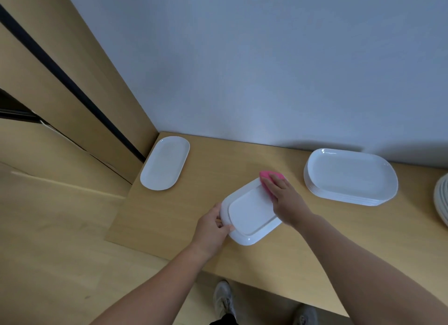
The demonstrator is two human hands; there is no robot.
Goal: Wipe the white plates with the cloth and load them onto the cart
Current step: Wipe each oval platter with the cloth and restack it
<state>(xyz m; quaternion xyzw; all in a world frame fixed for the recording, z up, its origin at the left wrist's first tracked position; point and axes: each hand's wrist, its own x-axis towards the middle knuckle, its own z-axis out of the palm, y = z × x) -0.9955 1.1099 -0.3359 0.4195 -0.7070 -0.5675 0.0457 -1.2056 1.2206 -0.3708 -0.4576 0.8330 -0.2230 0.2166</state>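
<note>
Task judged early: one white oblong plate [252, 215] is being wiped, underside up, near the middle of the wooden table [169, 215]. A stack of like plates [351, 177] is seen to its right; a single oval plate [164, 164] lies apart at far left, status unknown. No cart is seen. The plate's near rim is gripped by the left hand [213, 227], thumb on top. The pink cloth [268, 175] is pressed on its far end under the straight fingers of the right hand [286, 198]
</note>
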